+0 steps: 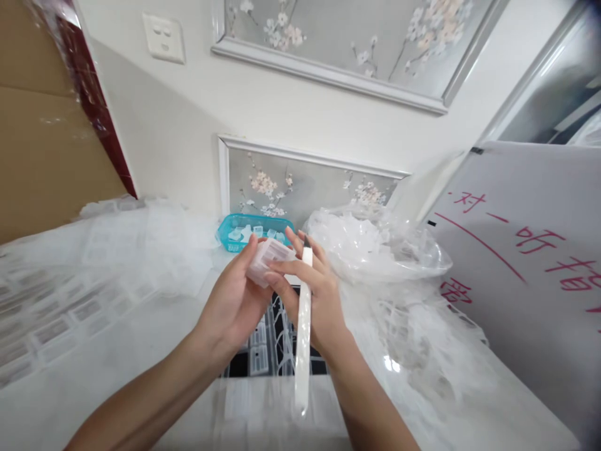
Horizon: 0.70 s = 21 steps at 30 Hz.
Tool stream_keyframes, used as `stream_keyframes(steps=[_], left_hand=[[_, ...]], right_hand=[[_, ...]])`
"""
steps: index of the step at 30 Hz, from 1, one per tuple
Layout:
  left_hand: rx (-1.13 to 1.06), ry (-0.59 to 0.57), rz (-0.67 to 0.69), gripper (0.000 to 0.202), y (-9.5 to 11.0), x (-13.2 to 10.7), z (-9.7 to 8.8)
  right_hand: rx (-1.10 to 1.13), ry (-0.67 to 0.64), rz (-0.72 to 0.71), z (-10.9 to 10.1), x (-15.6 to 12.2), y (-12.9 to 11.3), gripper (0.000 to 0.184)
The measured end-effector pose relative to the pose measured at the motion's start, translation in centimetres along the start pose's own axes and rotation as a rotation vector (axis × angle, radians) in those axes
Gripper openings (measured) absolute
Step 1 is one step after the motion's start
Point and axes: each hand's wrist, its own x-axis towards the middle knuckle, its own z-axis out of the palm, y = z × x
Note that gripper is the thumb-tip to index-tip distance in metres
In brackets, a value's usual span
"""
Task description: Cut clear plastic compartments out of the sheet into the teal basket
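My left hand point(237, 299) is closed around a small clear plastic box point(268, 260), held in front of me at the middle of the head view. A long tool with a white, shiny wrapped handle point(304, 332) and a short dark pointed tip, like a craft knife, lies between the fingers of my right hand point(323, 304). Its tip points up and away from the box. The right thumb and forefinger also touch the near right side of the box. Below the hands sits a black surface point(239, 364) with clear plastic parts point(258, 358) on it.
A blue basket point(225, 237) with small clear pieces stands behind the hands. To its right is a clear bag point(422, 260) of whitish plastic pieces. Many clear plastic boxes point(56, 329) lie on the left. A whiteboard point(507, 263) with red writing leans at right.
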Motion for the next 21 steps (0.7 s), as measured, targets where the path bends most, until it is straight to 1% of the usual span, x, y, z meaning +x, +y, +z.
stream_keyframes(steps=[3, 5, 7, 10, 12, 15, 16, 18, 21], left_hand=[[-0.026, 0.004, -0.014, 0.031, 0.1, 0.1, 0.0], [-0.076, 0.024, -0.043, 0.029, 0.0, 0.2, 0.1], [-0.105, 0.042, -0.044, 0.028, -0.2, 0.2, 0.1], [-0.078, 0.035, 0.026, 0.028, -0.5, 0.4, -0.1], [-0.040, 0.026, 0.069, 0.028, -0.5, 0.5, -0.2], [0.015, 0.029, 0.097, 0.031, -0.4, 0.6, -0.3], [0.018, 0.031, 0.088, 0.031, -0.3, 0.6, -0.3], [-0.001, 0.027, 0.048, 0.026, -0.1, 0.7, -0.3], [-0.013, -0.041, 0.009, 0.019, 0.0, 0.7, 0.0]], right_hand=[[-0.015, -0.017, -0.001, 0.1, 0.0, 0.1, 0.010], [-0.011, 0.013, 0.012, 0.2, 0.0, 0.2, 0.006], [0.005, 0.037, 0.041, 0.3, 0.0, 0.2, 0.008], [0.016, 0.026, 0.065, 0.6, 0.0, 0.3, 0.007], [0.010, 0.004, 0.047, 0.8, 0.0, 0.4, 0.007], [-0.003, -0.026, 0.001, 0.9, 0.0, 0.7, 0.017], [-0.007, -0.024, -0.008, 0.9, 0.0, 0.8, 0.019], [-0.006, -0.006, -0.013, 0.8, 0.1, 1.0, 0.016], [0.026, 0.017, 0.016, 0.5, 0.3, 1.4, 0.008]])
